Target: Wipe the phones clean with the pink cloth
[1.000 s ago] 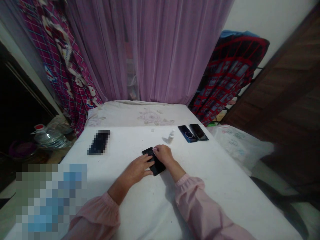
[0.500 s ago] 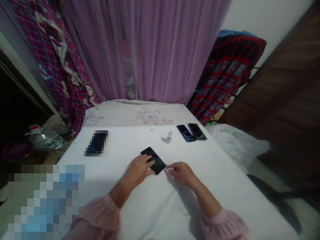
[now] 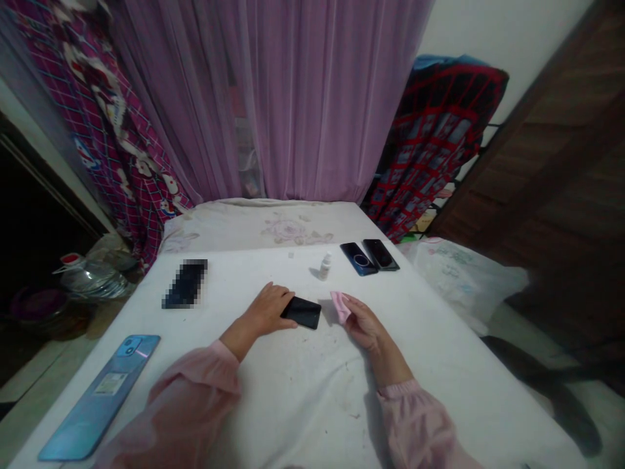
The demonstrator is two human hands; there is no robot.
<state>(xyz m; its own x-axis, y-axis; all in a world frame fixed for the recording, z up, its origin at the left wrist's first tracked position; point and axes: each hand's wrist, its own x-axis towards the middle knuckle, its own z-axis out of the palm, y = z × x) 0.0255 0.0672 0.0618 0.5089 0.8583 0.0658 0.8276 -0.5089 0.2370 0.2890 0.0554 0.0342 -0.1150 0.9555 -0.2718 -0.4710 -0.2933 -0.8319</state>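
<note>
My left hand [image 3: 269, 309] grips the left end of a black smartphone [image 3: 303, 313], thumb along the near edge and fingers over the far edge. The phone is at the middle of the white-covered table [image 3: 303, 397], its dark face up. To its right, my right hand [image 3: 365, 324] pinches a small folded pink cloth [image 3: 340, 307], held just above the tabletop and apart from the phone. A small white bottle [image 3: 325, 267] stands upright beyond them.
Two dark phones [image 3: 360, 258] lie side by side at the back right. On the left are a blurred-out dark object [image 3: 185, 284] and a light blue phone [image 3: 100, 397], back up. A plastic bag [image 3: 454, 280] lies beyond the right edge; a water jug [image 3: 90, 277] stands at left.
My left hand has gone from resting on the phone to gripping its end, and the phone has turned more level. My right hand has lifted the pink cloth off the table.
</note>
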